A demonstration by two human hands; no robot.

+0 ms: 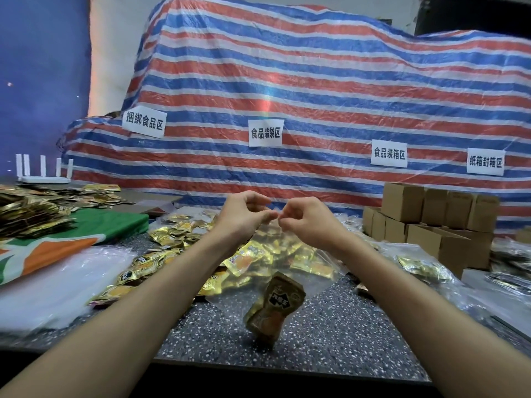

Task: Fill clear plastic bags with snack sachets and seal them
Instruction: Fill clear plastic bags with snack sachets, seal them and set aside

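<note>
Big striped tarp (316, 81) across the far side, red, blue and white, draped over a tall heap and filling the whole background. In front of it runs the dark speckled tabletop (330, 334), bare at the near middle and crowded everywhere else. On the left lies a green, orange and white cloth (86, 231), and just nearer than that sits a flat sheaf of empty clear bags (57, 282). Over on the right, brown cardboard boxes (431, 222) are stacked in rows against the tarp. In the middle of the tabletop spreads a loose heap of gold sachets (172, 234), with a darker pile (34, 208) at far left. And here is the action: a clear plastic bag (316, 268) hangs in the air above the middle of the tabletop, in front of the heap, held up by its top edge. The left hand (241, 216) pinches that edge between thumb and forefinger, other fingers curled above. The right hand (309, 222) is right beside it, fingers curled in on the same edge, the two hands almost touching. Down in the bag's lowest corner sits one brown-gold sachet (274, 304), tilted, hanging over the bare speckled surface. On the right lies another clear bag of gold sachets (422, 265). White paper labels (266, 133) are stuck on the tarp, and a small white router (43, 178) stands at far left.
</note>
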